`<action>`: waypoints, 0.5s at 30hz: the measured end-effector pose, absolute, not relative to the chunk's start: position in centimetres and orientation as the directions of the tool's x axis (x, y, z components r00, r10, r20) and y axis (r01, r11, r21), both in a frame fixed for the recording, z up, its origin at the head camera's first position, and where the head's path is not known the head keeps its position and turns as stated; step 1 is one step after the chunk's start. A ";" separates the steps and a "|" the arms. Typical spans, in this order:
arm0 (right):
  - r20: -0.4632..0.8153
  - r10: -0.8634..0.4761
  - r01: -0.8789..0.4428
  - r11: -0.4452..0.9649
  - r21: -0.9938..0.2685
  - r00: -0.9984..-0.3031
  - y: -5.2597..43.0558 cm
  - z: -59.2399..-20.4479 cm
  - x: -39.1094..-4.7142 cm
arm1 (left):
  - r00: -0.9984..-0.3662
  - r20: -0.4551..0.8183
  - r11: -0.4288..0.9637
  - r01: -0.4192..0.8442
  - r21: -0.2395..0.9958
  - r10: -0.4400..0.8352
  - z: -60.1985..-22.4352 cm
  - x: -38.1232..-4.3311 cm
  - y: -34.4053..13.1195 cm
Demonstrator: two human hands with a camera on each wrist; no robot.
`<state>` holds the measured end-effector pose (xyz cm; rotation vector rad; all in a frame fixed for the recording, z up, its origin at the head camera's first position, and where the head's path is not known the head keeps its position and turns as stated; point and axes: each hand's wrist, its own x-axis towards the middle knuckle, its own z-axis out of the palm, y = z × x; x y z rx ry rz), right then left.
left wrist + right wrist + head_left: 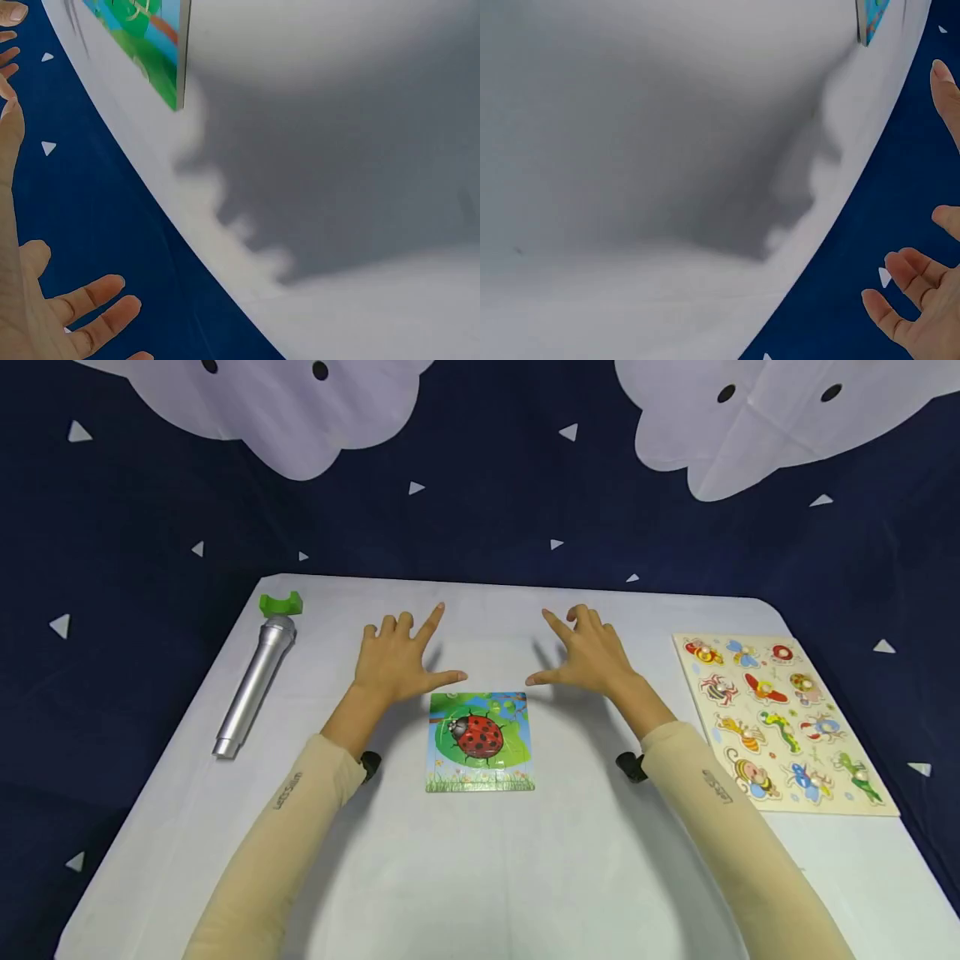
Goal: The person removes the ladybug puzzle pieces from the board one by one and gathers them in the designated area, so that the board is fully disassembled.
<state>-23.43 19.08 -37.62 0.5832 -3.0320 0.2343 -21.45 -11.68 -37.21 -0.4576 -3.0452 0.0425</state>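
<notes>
A square ladybug puzzle (480, 742) lies flat at the middle of the white table, its picture facing up. My left hand (397, 658) hovers beyond its upper left corner, fingers spread and thumb pointing inward, holding nothing. Across from it, my right hand (592, 652) is raised past the upper right corner, thumb and index finger stretched apart, also holding nothing. In the left wrist view the puzzle (154, 52) shows at the top, apart from the left hand (45, 307). Only a corner of the puzzle (871, 19) appears in the right wrist view, above the right hand (922, 307).
On the left lies a silver microphone (255, 685), with a green curved block (282, 604) at its head. A wooden insect peg board (787, 722) rests along the table's right edge. Behind the white table (480, 877) hangs a dark blue cloth (495, 518) with clouds and triangles.
</notes>
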 end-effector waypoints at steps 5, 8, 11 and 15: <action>0.041 -0.362 -0.363 0.915 -0.176 -0.931 19.2 -38.3 -22.7 | -0.948 0.057 0.949 0.312 -0.045 0.314 -37.8 -20.6 -11.6; 0.033 -0.359 -0.358 0.912 -0.202 -0.933 19.2 -38.6 -22.1 | -0.943 0.061 0.944 0.327 -0.036 0.329 -38.2 -20.1 -11.5; 0.026 -0.361 -0.358 0.907 -0.221 -0.932 19.1 -38.9 -21.6 | -0.937 0.063 0.939 0.341 -0.034 0.343 -38.7 -19.6 -11.3; 0.023 -0.373 -0.368 0.901 -0.229 -0.928 18.8 -39.2 -20.9 | -0.931 0.058 0.933 0.359 -0.035 0.361 -39.1 -18.9 -11.0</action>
